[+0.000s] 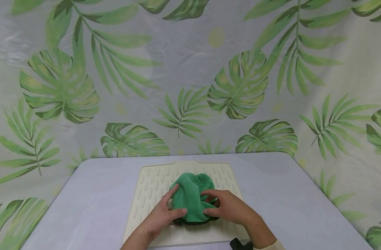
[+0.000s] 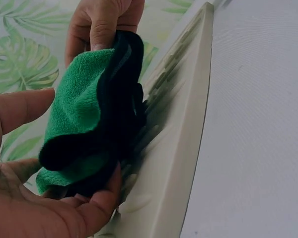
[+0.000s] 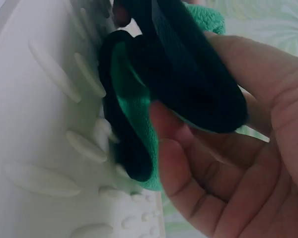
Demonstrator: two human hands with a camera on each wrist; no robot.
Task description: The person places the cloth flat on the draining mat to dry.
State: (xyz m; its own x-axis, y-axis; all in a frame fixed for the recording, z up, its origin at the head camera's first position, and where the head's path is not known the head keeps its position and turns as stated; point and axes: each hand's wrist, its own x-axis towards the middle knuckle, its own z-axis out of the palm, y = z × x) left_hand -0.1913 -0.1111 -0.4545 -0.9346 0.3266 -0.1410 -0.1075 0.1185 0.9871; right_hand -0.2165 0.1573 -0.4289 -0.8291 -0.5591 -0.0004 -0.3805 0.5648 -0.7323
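Note:
A bunched green terry cloth [image 1: 192, 198] with dark edging lies in folds over a ribbed cream mat. My left hand [image 1: 162, 211] is at its left side. In the left wrist view the lower fingers [image 2: 102, 203] curl round the cloth's dark lower edge, while the thumb [image 2: 25, 109] stands out straight, apart from it. From the right, my right hand [image 1: 229, 206] pinches a fold. Seen from the right wrist, the thumb [image 3: 253, 62] lies over the dark-edged fold [image 3: 188, 74] and the fingers bend beneath it. The cloth's inside is largely hidden.
The cream mat [image 1: 150, 194] has raised oval ridges and lies on a white table [image 1: 96, 201]. A leaf-patterned curtain [image 1: 184, 76] hangs behind and beside the table. Near the right forearm a black object [image 1: 240, 244] shows at the bottom edge.

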